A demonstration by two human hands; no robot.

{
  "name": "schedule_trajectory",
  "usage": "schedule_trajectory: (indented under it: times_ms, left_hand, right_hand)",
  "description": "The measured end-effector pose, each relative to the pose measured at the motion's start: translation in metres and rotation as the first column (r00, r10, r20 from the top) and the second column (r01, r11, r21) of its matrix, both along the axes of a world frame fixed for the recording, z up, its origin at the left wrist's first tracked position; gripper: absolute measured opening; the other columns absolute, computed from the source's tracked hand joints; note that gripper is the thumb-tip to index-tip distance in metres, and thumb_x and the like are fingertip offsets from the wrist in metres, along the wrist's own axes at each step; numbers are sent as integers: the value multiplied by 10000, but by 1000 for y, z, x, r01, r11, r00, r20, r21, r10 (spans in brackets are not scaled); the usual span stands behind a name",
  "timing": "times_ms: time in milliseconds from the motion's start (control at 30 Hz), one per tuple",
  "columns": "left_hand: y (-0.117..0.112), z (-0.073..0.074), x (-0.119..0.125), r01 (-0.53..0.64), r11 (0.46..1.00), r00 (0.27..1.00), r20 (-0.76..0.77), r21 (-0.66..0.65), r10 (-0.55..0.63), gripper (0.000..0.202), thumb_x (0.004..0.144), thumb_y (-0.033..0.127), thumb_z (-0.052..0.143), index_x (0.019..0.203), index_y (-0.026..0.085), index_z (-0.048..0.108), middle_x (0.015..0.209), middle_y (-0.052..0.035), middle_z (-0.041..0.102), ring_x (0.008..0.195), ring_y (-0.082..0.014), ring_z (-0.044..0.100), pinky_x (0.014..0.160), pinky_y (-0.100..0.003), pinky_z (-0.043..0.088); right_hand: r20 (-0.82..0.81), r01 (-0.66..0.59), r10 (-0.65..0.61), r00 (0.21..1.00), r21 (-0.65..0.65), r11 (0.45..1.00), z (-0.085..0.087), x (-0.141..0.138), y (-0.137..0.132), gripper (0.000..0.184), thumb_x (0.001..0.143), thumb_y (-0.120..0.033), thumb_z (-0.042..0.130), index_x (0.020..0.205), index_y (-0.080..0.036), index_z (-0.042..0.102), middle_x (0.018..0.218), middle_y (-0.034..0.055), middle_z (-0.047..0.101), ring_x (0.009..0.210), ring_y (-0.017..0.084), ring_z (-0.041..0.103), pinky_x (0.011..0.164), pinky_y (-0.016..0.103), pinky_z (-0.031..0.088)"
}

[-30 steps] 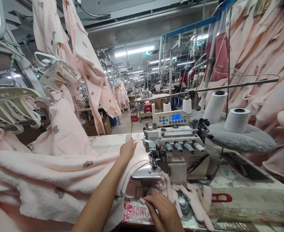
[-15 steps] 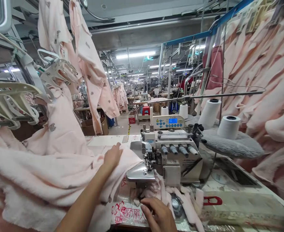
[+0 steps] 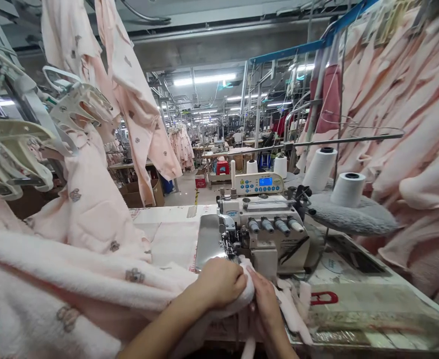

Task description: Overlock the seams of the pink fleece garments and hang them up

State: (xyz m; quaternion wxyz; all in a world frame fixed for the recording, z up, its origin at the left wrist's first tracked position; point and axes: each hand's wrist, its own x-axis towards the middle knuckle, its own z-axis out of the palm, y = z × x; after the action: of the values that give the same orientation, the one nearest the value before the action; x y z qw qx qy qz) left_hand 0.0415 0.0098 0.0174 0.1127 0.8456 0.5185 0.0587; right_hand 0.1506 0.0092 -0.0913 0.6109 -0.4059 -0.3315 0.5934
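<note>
A pale pink fleece garment piece (image 3: 92,284) with small grey motifs stretches from the left across to the front of the overlock sewing machine (image 3: 267,229). My left hand (image 3: 221,281) is closed in a fist on its bunched right end, just in front of the presser foot area. Close beside it, my right hand (image 3: 266,299) pinches the other side of the same fleece edge, fingers pointing up toward the machine. The needle area is partly hidden behind my hands. Narrow pink fabric strips (image 3: 292,314) hang at the table edge, right of my right hand.
White thread cones (image 3: 348,190) stand behind the machine on a grey fuzzy pad (image 3: 357,214). A red-handled tool (image 3: 324,298) lies on the right. Pink garments (image 3: 402,124) hang at the right, and more pink pieces (image 3: 137,114) with hangers (image 3: 13,154) at the left.
My left hand has moved right and down from the table's left part, drawing the fleece off the metal plate. My right hand has risen to the fleece edge and closed on it.
</note>
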Motion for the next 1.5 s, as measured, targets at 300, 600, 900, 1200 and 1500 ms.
schedule_trajectory:
  times_ms: [300,600,900,1200,1500]
  left_hand:
    - [-34,-37,-40,-190,981,960,204,-36,193,182,811,352,528,942,242,591,918,-20,695,851,-216,627,692,-270,413]
    - [-40,-52,-29,-343,938,690,665,-46,285,128,775,240,534,900,228,512,913,1,642,911,-179,592,822,-283,426]
    - [-58,-31,-30,-206,967,474,849,-149,232,298,777,275,570,1053,222,470,998,-21,624,941,-170,591,823,-272,459]
    - [-85,-6,-61,-318,919,492,788,-234,371,278,810,438,560,927,185,547,842,-5,608,825,-170,575,752,-252,464]
    - [-106,-24,-60,-526,844,483,780,-105,398,339,874,322,457,1207,287,514,1244,8,547,1233,-200,426,1052,-315,297]
  right_hand:
    - [-31,-7,6,1000,-43,999,-17,-22,-18,458,607,-577,720,549,-155,551,383,-74,428,293,65,385,306,177,254]
    - [-183,141,-147,972,-48,989,-12,-30,-20,403,632,-553,700,668,-190,529,452,-103,415,330,59,371,333,180,304]
    - [-184,133,-112,977,107,985,11,-18,-51,356,713,-424,681,985,-208,604,966,26,664,874,179,614,747,264,496]
    - [143,-145,115,983,226,963,48,-6,-83,296,783,-436,627,671,-162,613,617,-18,527,594,117,454,549,206,367]
    - [90,-156,139,986,233,960,49,-13,-95,261,853,-407,557,1037,-222,542,740,-22,555,655,121,489,610,210,398]
